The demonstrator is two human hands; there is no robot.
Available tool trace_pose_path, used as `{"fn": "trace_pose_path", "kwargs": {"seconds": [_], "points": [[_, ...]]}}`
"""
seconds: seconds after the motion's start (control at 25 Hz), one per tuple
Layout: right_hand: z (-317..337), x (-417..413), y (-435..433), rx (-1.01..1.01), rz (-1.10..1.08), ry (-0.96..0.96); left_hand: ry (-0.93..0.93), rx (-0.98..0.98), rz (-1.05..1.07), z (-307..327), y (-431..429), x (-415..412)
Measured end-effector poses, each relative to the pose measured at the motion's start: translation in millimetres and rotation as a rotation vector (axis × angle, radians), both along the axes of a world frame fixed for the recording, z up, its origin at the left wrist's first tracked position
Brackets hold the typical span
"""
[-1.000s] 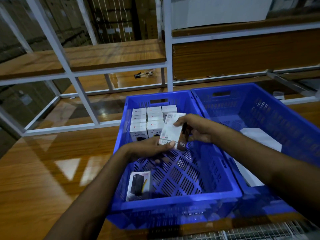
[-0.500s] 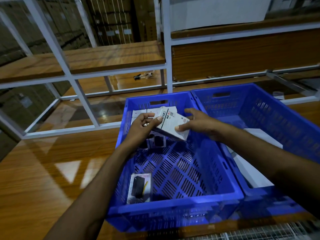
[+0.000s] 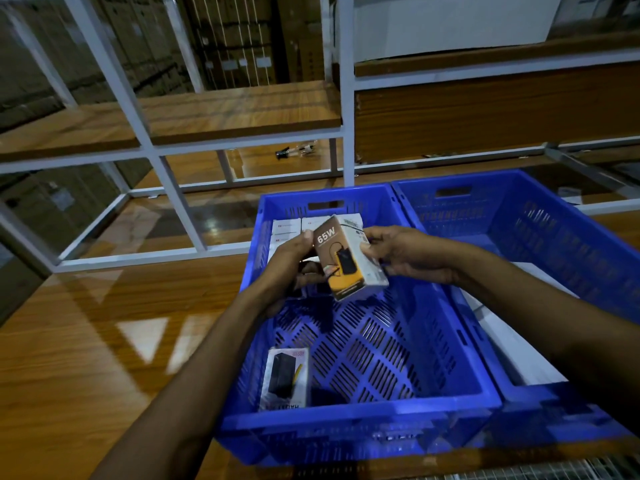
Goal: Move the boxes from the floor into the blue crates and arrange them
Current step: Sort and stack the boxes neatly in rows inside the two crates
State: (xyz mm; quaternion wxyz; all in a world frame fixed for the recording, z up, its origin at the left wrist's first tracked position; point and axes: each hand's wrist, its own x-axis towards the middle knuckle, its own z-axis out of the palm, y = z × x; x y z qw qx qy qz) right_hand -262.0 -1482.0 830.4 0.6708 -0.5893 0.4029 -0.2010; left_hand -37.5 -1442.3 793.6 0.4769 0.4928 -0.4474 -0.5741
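Observation:
Both hands hold one small box (image 3: 343,258) marked "65W" above the left blue crate (image 3: 360,424). My left hand (image 3: 294,265) grips its left side and my right hand (image 3: 398,254) pinches its right edge. The box is tilted, brown and orange front face up. Behind it, several white boxes (image 3: 287,227) stand in rows against the crate's far wall, partly hidden by my hands. Another box (image 3: 285,377) lies flat in the crate's near left corner. The right blue crate (image 3: 554,216) holds a flat white sheet (image 3: 512,344).
The crates sit on a glossy wooden surface (image 3: 86,341). A white metal rack (image 3: 166,188) with wooden shelves stands behind them. A small dark object (image 3: 294,151) lies on a shelf behind the rack. Stacked cartons fill the background.
The box has been turned in my hands, so its brown "65W" face now shows instead of the white side. It sits a little nearer me, and both hands have shifted their hold.

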Motion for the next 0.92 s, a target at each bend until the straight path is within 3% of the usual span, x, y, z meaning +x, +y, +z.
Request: {"fn": "trace_pose_path", "kwargs": {"seconds": [0.24, 0.48, 0.56, 0.72, 0.8, 0.92], "points": [[6.8, -3.7, 2.0, -0.14, -0.075, 0.146, -0.035, -0.015, -0.107, -7.1, -2.1, -2.4], [9.2, 6.6, 16.2, -0.129, 0.024, 0.085, -0.011, -0.031, -0.127, -2.6, 0.5, -18.1], [9.1, 3.8, 10.8, -0.029, 0.02, 0.013, 0.017, -0.079, -0.107, -3.4, -2.4, -16.0], [2.1, -8.3, -3.3, 0.247, -0.018, -0.195, -0.161, -0.179, -0.086, -7.2, -4.8, -6.5], [-10.5, -8.5, -9.3, 0.213, 0.001, -0.152, -0.142, -0.159, -0.175, -12.3, -2.4, -9.0], [-13.1, -4.2, -11.1, -0.005, -0.006, 0.0, -0.261, -0.134, -0.195, -21.0, -1.3, -16.0]]}}
